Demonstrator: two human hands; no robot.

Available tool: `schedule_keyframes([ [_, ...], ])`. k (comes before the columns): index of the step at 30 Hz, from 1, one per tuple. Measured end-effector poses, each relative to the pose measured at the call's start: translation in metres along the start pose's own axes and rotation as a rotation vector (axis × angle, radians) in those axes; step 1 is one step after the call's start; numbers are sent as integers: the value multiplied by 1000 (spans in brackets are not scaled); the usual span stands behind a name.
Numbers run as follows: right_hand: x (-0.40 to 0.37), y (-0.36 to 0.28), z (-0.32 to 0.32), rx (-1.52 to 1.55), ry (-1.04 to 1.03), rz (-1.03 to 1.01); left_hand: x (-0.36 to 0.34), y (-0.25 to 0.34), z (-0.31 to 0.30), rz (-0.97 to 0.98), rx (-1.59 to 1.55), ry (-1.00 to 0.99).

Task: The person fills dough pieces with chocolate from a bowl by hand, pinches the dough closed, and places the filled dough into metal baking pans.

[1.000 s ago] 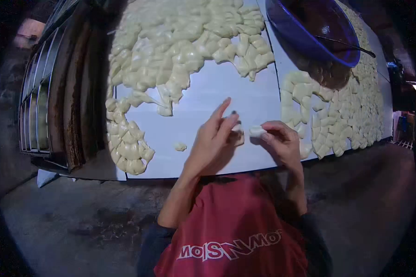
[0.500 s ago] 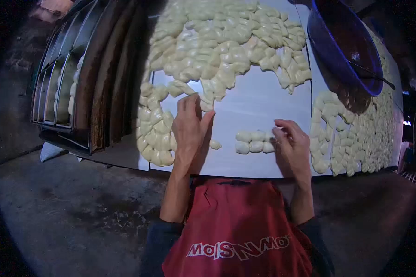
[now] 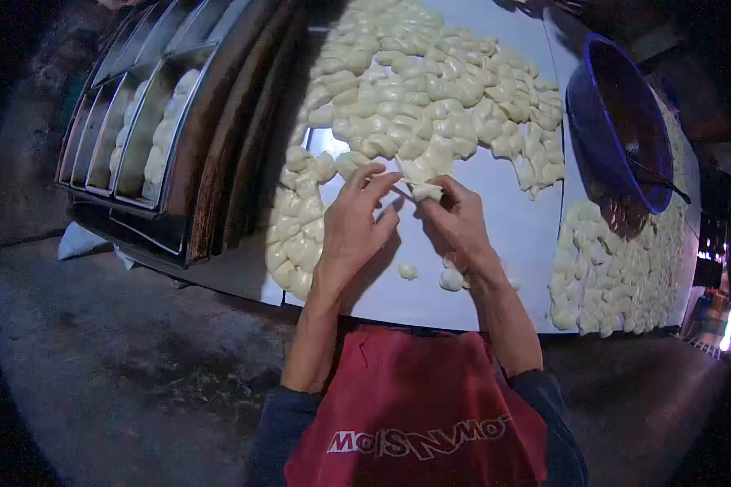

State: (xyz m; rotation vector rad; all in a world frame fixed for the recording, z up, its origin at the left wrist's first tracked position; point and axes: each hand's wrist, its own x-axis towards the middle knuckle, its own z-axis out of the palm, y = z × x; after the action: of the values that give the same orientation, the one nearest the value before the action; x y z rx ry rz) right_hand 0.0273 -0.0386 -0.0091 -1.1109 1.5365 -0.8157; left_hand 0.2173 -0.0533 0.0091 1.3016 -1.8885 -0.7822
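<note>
Pale, glossy dough pieces [image 3: 430,89] lie packed together on the white tabletop [image 3: 512,252]. My right hand [image 3: 463,223] pinches a small rolled piece of dough [image 3: 426,192] at the near edge of this mass. Close beside it, my left hand [image 3: 359,223] has its fingertips closed on a thin stretched end of dough. Smooth dough balls [image 3: 452,279] rest nearer to me, partly hidden under my right wrist. A small dough scrap [image 3: 408,272] sits to their left.
Metal loaf tins [image 3: 130,122], some holding dough, stand on the left beside dark brown curved boards [image 3: 219,138]. On the right are a large purple basin [image 3: 625,122] with a thin handle [image 3: 658,177] over its rim, and more dough pieces [image 3: 613,268].
My right hand has left the dough balls, moving up and left to meet my left hand, and now holds dough. The view has shifted, so the table sits lower and further right.
</note>
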Motion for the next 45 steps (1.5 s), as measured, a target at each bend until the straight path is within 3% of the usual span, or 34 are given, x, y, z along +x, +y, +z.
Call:
schedule_keyframes([
  [1,3,5,-1,237,-6,10,7,1,0,19,50,-96],
  [4,-6,-21,-5,612,-1,90,29,-16,25,270,185,-74],
  [8,3,-16,-19,654,-81,109,39,-26,38,298,188,-148],
  [10,-1,-25,-16,431,16,184,41,-11,29,250,192,-219],
  [13,8,-8,-14,344,-36,21,39,-18,36,307,227,-167],
  [16,6,-11,-12,486,-15,57,37,-15,32,291,214,-207],
  [17,7,-12,-10,452,-1,-10,37,-20,34,323,219,-207],
  [24,3,-8,-29,432,-92,56,30,-23,42,414,334,-161],
  [25,-3,-10,-24,570,-71,58,27,-15,38,379,320,-153],
  [29,-24,-10,-37,656,-48,58,16,-16,41,342,325,-124],
  [32,-48,-7,-62,980,-124,-128,11,-27,45,345,334,-34],
  [33,-56,-16,-71,829,-57,-229,9,-25,44,336,325,-26],
  [34,-60,-17,-82,878,-122,-263,11,-28,41,353,346,-112],
  [36,-74,-36,-83,984,24,-258,4,-11,38,233,432,-222],
  [37,-73,-29,-91,941,2,-216,1,3,38,178,470,-252],
  [39,-59,-6,-104,781,23,-26,8,39,36,196,165,-283],
  [41,-66,-4,-93,867,52,-37,13,58,49,187,-139,-327],
  [44,-71,-9,-90,774,103,10,25,89,62,-219,-581,-512],
  [45,-72,-4,-96,681,121,20,23,87,72,-213,-586,-447],
])
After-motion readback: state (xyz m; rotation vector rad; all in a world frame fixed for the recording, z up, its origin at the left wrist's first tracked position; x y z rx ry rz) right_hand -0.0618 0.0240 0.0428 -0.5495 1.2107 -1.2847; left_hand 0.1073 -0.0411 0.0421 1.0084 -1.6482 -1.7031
